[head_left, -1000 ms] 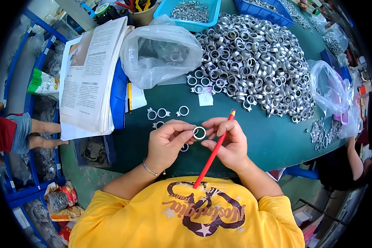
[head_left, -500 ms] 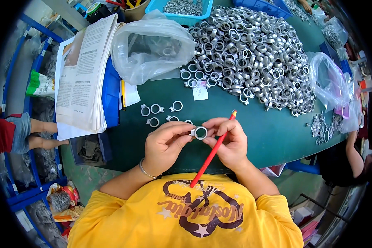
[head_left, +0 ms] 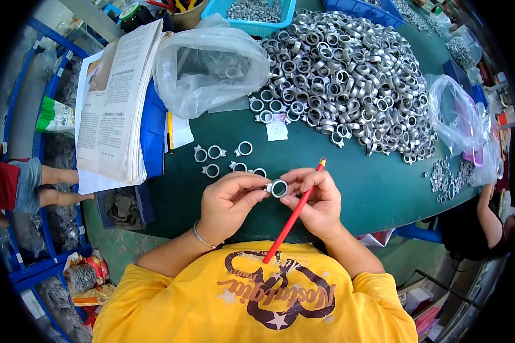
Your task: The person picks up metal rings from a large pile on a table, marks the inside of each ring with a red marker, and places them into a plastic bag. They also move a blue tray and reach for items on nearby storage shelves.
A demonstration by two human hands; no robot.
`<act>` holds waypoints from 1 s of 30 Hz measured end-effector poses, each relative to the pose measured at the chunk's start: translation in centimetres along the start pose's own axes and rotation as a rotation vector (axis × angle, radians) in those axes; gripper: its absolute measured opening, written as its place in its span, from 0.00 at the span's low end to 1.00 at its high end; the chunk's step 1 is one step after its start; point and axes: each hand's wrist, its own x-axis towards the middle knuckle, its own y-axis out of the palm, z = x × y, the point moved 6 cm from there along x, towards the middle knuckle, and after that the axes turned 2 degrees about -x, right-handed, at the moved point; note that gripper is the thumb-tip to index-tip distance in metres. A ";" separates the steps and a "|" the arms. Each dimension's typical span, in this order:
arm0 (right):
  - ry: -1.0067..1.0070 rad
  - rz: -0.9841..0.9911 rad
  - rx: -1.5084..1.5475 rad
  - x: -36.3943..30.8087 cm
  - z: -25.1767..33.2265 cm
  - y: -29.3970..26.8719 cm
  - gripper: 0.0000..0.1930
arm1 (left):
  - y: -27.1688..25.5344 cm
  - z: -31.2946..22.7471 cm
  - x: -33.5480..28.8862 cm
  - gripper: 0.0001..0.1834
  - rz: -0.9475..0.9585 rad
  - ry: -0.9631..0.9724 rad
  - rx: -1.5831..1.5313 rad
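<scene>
Between my hands, above the near part of the green table, is a grey metal ring with a small lug on its left side. My left hand pinches the lug between thumb and fingertips. My right hand keeps a red pencil slanted through its fingers, tip pointing away from me; its fingertips are at the ring's right edge. Just beyond my left hand lie several loose metal rings. A big heap of similar rings covers the far middle and right of the table.
A clear plastic bag stands open at the far left, beside a stack of printed sheets. A paper slip lies by the heap. Small metal parts and another person's arm are at the right.
Both hands have shifted slightly toward me with the ring. The pencil's tip has dropped a little, and another loose ring shows more fully beyond my left hand.
</scene>
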 end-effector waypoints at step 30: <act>-0.025 0.029 0.067 -0.2 0.3 0.0 0.16 | 0.7 -0.2 0.1 0.09 0.016 0.050 -0.082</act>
